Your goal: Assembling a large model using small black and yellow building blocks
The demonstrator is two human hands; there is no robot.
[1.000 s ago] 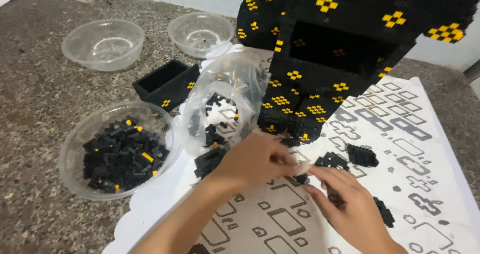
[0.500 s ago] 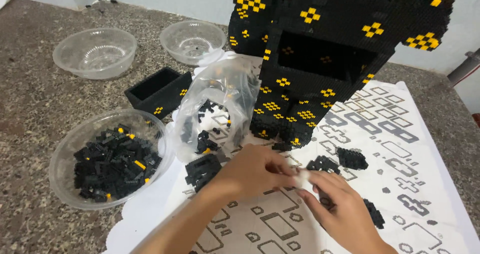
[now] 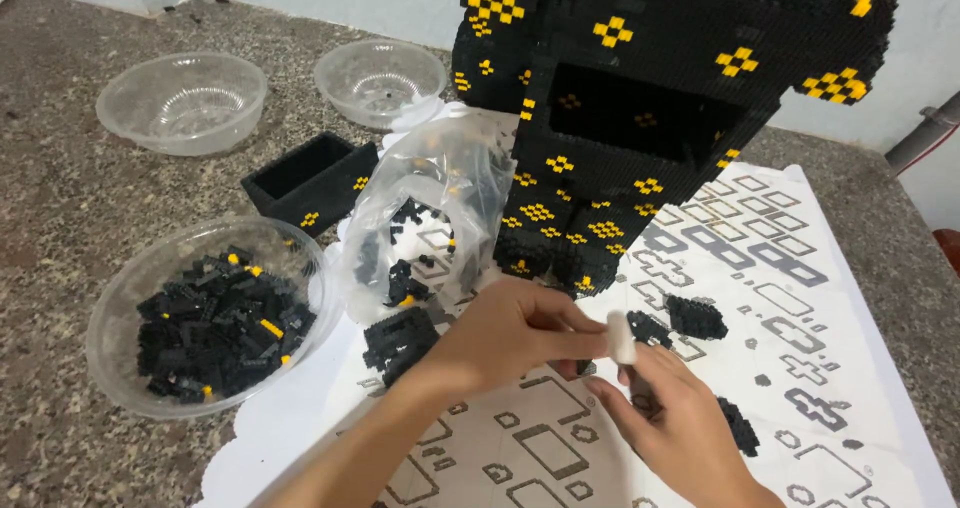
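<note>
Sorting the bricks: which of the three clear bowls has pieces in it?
The nearest bowl, left of the plastic bag; the two far bowls look empty.

My black brick model carries yellow checker clusters; the clear bowl holds black bricks with yellow specks; the white sheet shows grey outlines; the small piece between my fingers is white

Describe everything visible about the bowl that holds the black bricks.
The bowl of bricks is clear, thin plastic with a round rim and sits upright on the speckled stone table, left of the printed sheet. It is roughly half full of small black bricks with a few yellow ones. The clear bag lies beside it; neither hand touches it.
</note>
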